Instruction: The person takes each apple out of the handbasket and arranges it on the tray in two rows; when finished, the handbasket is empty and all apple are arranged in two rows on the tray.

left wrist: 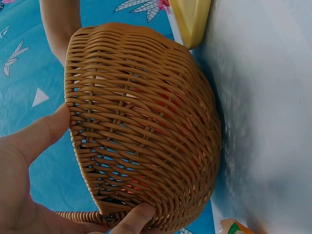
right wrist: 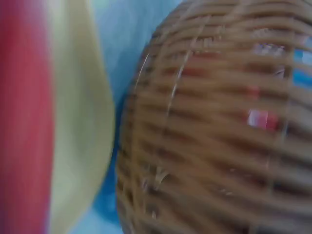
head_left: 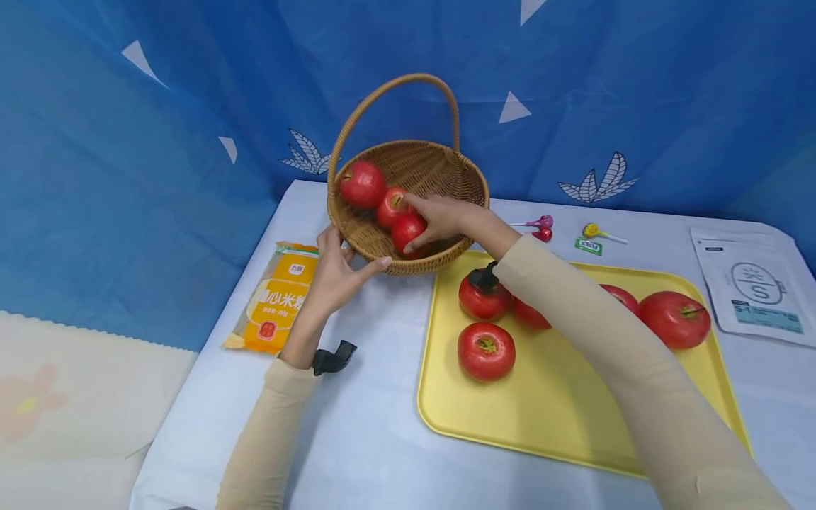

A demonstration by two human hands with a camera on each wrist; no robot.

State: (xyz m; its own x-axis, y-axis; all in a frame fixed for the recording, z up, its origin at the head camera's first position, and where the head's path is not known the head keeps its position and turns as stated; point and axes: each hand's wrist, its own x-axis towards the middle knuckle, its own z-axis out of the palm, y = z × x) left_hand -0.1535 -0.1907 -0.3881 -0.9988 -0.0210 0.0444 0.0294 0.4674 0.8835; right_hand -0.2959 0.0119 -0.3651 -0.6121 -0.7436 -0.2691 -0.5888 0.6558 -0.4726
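A brown wicker basket (head_left: 440, 163) with a tall arched handle stands at the back of the table, its opening tipped toward me. My left hand (head_left: 334, 273) grips its near left side; in the left wrist view the thumb (left wrist: 53, 124) presses on the rim and a fingertip rests on the weave. Inside the basket, my right hand (head_left: 443, 216) holds a red apple (head_left: 406, 230) between thumb and fingers. Two more red apples lie beside it, one at the left wall (head_left: 362, 184) and one in the middle (head_left: 390, 207).
Below the right forearm lies a yellow tray (head_left: 535, 418) with several red apples (head_left: 486, 352). An orange-and-yellow food packet (head_left: 277, 301) is left of the left hand. Lollipops (head_left: 593, 231), a small green wrapper (head_left: 588, 246) and a white pouch (head_left: 755, 283) lie behind and right.
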